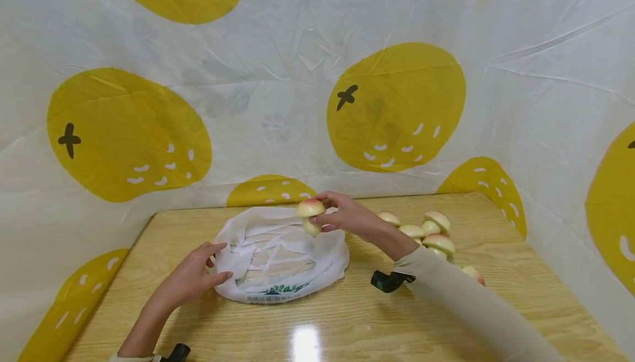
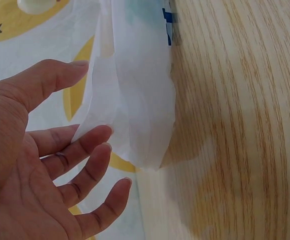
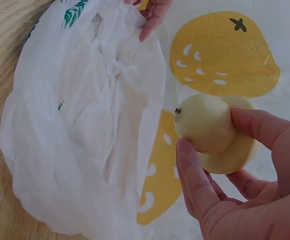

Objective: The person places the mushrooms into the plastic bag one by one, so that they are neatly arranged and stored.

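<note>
Left hand (image 1: 190,275) wide at white bag (image 1: 327,264); bag seems thin, soft, we'd hold rim gently. Right hand (image 1: 349,217) pinches mushroom (image 1: 309,208) over bag; we guess light, hard, slippery, best gripped round stem. More mushrooms (image 1: 412,231) on table (image 1: 387,326), right.

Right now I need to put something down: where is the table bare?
The table is bare in front of the bag, between left hand and right sleeve; in the far-left corner beyond that hand; and right of the mushrooms. Crowded: the bag's spot and the mushroom cluster.
</note>
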A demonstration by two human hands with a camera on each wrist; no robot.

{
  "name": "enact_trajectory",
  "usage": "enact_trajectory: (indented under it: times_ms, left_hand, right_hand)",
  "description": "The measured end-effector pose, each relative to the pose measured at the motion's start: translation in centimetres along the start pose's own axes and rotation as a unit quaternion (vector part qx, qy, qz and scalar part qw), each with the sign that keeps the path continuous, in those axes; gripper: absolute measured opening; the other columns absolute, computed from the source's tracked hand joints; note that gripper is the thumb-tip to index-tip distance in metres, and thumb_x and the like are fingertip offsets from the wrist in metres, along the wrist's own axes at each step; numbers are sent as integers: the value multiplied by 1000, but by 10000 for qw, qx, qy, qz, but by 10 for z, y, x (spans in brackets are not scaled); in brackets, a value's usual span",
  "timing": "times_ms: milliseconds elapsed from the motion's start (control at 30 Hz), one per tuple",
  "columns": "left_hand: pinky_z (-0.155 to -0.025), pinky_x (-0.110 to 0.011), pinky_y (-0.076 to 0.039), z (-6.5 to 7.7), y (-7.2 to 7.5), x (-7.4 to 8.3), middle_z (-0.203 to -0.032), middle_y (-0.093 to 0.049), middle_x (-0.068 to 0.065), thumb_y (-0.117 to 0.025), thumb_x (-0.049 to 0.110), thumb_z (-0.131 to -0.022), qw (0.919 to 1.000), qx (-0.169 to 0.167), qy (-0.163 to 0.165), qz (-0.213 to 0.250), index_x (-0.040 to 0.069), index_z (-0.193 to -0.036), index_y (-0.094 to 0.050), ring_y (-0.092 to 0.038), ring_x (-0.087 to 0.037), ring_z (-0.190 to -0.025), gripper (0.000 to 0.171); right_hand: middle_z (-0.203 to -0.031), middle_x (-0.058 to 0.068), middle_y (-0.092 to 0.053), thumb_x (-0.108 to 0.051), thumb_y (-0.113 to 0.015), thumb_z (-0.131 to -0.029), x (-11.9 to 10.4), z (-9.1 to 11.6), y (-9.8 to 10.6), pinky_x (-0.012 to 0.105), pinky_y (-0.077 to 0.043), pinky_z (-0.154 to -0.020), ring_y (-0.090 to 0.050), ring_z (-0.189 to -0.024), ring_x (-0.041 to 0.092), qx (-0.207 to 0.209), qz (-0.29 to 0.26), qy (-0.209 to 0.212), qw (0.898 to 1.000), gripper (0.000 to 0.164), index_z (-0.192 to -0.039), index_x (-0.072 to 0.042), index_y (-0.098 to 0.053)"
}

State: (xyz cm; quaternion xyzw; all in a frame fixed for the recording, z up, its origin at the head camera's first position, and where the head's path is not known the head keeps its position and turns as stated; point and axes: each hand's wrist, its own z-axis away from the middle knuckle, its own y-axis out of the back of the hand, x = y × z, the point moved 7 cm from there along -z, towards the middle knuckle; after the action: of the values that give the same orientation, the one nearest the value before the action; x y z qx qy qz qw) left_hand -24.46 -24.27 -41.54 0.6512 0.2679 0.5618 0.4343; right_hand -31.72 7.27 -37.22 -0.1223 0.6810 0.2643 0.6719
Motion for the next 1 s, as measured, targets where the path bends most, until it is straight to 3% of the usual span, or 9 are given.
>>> enact_trajectory:
  times_ms: [300,600,867,1000]
  left_hand:
    - [-70,-30,-48,-1,-1,1,-113,-61,-10,-82,30,-86,10000,-23,-9,8,-6,-141,-54,-57,-22,-93,71]
    - [-69,-30,-48,-2,-2,1,-111,-60,-10,-81,30,-86,10000,-33,-19,-11,-6,-141,-54,-57,-21,-92,71]
    - [-69,-30,-47,-2,-1,1,-111,-60,-9,-81,31,-86,10000,15,-78,-12,-6,-141,-55,-57,-22,-92,71]
    - [-69,-30,-47,-3,-1,1,-110,-60,-9,-82,30,-86,10000,21,-76,-7,-6,-140,-55,-57,-22,-92,70]
  right_hand:
    - [-123,20,-53,-12,-73,-93,0,-21,-12,46,-57,-90,-67,-97,24,72,-58,-114,9999,51,-140,-5,-53]
    - [-125,21,-52,-12,-72,-95,0,-42,-28,54,-51,-97,-68,-96,25,-124,-360,-281,9989,51,-140,-1,-50]
    - [-120,21,-54,-8,-73,-92,3,-57,-43,45,-57,-89,-69,-89,22,-118,-369,-316,9987,59,-144,3,-46]
    - [-119,19,-56,-12,-75,-92,8,-65,-49,48,-57,-89,-70,-85,22,-161,-245,-345,9990,60,-144,0,-48]
